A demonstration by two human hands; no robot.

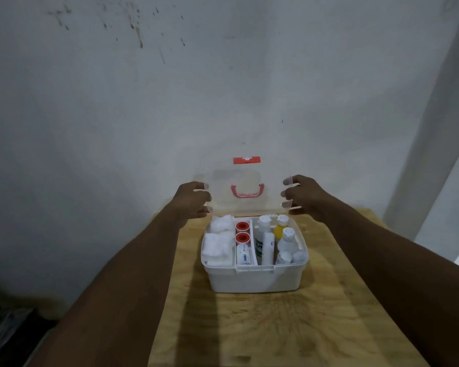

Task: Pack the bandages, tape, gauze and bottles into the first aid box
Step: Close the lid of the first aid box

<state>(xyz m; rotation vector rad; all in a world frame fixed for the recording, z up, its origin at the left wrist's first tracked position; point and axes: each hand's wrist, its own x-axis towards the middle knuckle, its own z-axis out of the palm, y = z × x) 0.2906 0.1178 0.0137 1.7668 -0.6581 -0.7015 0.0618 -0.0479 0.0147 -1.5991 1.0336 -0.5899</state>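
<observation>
A white first aid box (255, 280) stands on a wooden table (289, 327). Its clear lid (247, 178), with a pink handle and a red cross label, is raised upright behind it. My left hand (192, 198) grips the lid's left edge and my right hand (304, 194) grips its right edge. Inside, white gauze (217, 243) fills the left compartment. Two red-cored tape rolls (242, 232) and a tube lie in the middle tray. White bottles (286, 241), a yellow bottle (279, 229) and rolled bandages (267, 247) stand on the right.
A stained grey wall (170, 88) rises right behind the table. A pale door frame (435, 141) runs down the right side. Dark objects (6, 327) sit on the floor at the lower left.
</observation>
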